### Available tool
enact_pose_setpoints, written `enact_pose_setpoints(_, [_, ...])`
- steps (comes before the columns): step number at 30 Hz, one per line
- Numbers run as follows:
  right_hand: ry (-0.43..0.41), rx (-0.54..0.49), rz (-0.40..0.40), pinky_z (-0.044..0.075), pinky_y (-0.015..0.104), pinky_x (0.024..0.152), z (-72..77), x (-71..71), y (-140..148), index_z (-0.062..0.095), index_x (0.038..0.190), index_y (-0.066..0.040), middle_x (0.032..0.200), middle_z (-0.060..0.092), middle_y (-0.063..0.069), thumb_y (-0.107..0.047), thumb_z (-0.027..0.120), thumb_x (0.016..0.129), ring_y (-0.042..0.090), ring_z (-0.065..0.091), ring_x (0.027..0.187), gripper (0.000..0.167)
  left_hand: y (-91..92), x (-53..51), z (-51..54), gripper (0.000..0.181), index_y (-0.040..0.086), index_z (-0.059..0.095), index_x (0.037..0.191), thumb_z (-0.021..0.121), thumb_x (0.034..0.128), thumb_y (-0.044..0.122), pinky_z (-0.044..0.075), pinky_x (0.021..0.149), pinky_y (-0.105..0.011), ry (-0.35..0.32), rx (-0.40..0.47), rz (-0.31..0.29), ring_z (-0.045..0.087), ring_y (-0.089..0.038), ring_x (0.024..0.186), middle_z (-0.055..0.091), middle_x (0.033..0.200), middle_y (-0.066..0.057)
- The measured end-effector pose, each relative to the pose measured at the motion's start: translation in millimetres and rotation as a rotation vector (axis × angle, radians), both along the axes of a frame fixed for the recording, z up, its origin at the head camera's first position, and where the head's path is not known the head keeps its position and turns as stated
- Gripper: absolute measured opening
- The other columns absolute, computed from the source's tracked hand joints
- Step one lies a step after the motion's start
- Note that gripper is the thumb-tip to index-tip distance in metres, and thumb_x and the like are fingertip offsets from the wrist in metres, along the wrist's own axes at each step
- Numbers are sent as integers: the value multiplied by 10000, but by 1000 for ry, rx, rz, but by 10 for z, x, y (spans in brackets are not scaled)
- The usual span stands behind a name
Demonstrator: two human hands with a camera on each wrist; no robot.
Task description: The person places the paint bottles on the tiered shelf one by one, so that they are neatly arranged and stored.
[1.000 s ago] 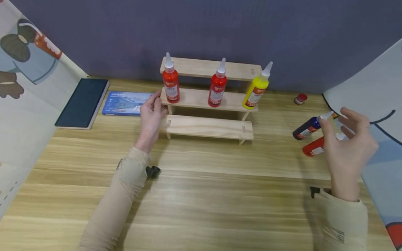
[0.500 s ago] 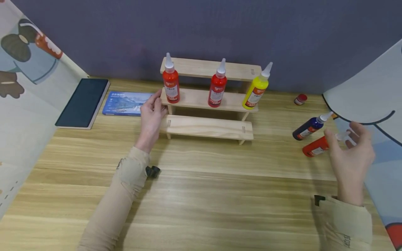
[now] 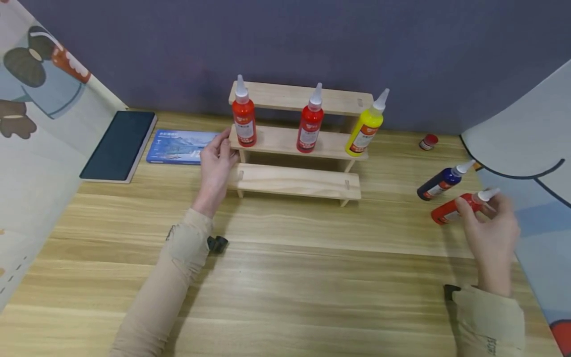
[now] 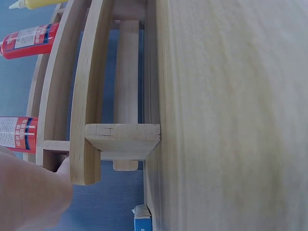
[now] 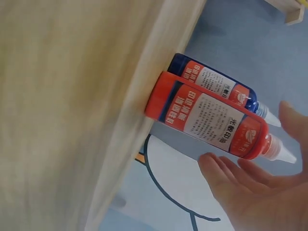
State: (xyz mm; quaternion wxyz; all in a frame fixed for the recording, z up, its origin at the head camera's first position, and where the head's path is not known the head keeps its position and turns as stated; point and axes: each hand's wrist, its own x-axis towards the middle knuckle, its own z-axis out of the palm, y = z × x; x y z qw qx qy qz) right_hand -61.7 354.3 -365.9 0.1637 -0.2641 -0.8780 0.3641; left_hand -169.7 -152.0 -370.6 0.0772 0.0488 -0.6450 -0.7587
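My left hand (image 3: 216,161) holds the left end of the middle step of a three-step wooden rack (image 3: 292,179). On that step stand two red ink bottles (image 3: 244,124) and a yellow ink bottle (image 3: 366,131), all with white nozzle caps. At the right, my right hand (image 3: 492,233) is around the upper part of another red ink bottle (image 3: 446,210) on the table. In the right wrist view, the thumb and fingers are spread either side of this red bottle (image 5: 207,115), with gaps showing. A dark blue ink bottle (image 3: 439,183) stands just behind it.
A small red-lidded jar (image 3: 428,142) sits at the back right. Left of the rack lie a blue box (image 3: 178,147) and a dark-covered book (image 3: 118,146). A dark partition (image 3: 285,39) rises behind, with printed panels on both sides.
My right hand has moved down from beside the blue bottle's nozzle to the front red bottle, its thumb and fingers drawing closer around it. The left hand stays in place.
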Motion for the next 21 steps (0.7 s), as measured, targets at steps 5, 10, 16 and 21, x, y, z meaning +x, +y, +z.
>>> enact_pose_setpoints(5, [-15, 62, 31, 504, 200, 1109, -28, 15, 19, 497, 1535, 9, 1508, 578, 208, -267, 676, 1069, 379, 566, 1385, 571, 1, -2, 3, 445, -22, 422, 1607, 390, 1177, 88, 526, 1142, -315, -3, -6, 5, 509, -325, 1464, 409, 1658, -230])
enact_pose_setpoints(10, [-40, 99, 46, 513, 200, 1100, -26, 13, 19, 526, 1528, -4, 1467, 618, 216, -252, 651, 1089, 398, 600, 1336, 519, 1, 0, 8, 444, -21, 424, 1606, 389, 1175, 79, 529, 1139, -312, -9, -4, 10, 514, -326, 1459, 413, 1655, -232])
enact_pose_setpoints(16, [-61, 106, 40, 509, 266, 1143, -25, 8, 10, 544, 1513, -1, 1466, 623, 229, -262, 641, 1098, 437, 592, 1341, 500, -2, 4, 9, 446, -22, 422, 1608, 385, 1177, 88, 522, 1147, -319, -9, 3, 4, 512, -320, 1461, 413, 1657, -226])
enact_pose_setpoints(21, [-63, 103, 22, 503, 352, 1177, -34, 4, 2, 565, 1502, -4, 1463, 630, 221, -275, 641, 1099, 426, 596, 1349, 492, 4, -3, 8, 450, -17, 413, 1614, 385, 1177, 89, 518, 1148, -306, -18, 16, -1, 499, -316, 1472, 406, 1662, -223])
